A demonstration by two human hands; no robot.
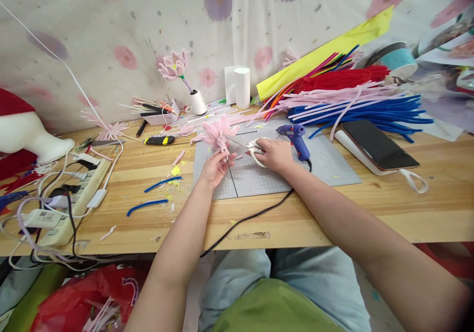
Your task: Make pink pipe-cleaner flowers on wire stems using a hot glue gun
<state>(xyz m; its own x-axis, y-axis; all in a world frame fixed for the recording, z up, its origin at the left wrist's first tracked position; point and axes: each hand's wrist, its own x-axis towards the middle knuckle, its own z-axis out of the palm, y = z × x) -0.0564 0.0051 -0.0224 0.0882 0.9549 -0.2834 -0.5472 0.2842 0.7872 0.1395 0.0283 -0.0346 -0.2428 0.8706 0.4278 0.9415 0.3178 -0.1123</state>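
My left hand (217, 170) is closed on the base of a pink pipe-cleaner flower (216, 133), whose petals spread above the fingers. A thin dark stem (232, 178) slants down from the flower below my fingers. My right hand (276, 154) grips white-handled scissors (255, 150), fingers through the loops. The scissor blades point left, toward the base of the flower; I cannot tell whether they touch it. Both hands are over a grey cutting mat (318, 171). Just behind my right hand, a blue hot glue gun (296, 138) rests on the mat.
Pipe-cleaner bundles, including blue ones (355, 112), lie at the back right near a phone (379, 144). A finished pink flower (175, 66) stands in a white spool (198, 102). A cabled power strip (76, 198) is at left. The glue gun's black cord (252, 217) crosses the front.
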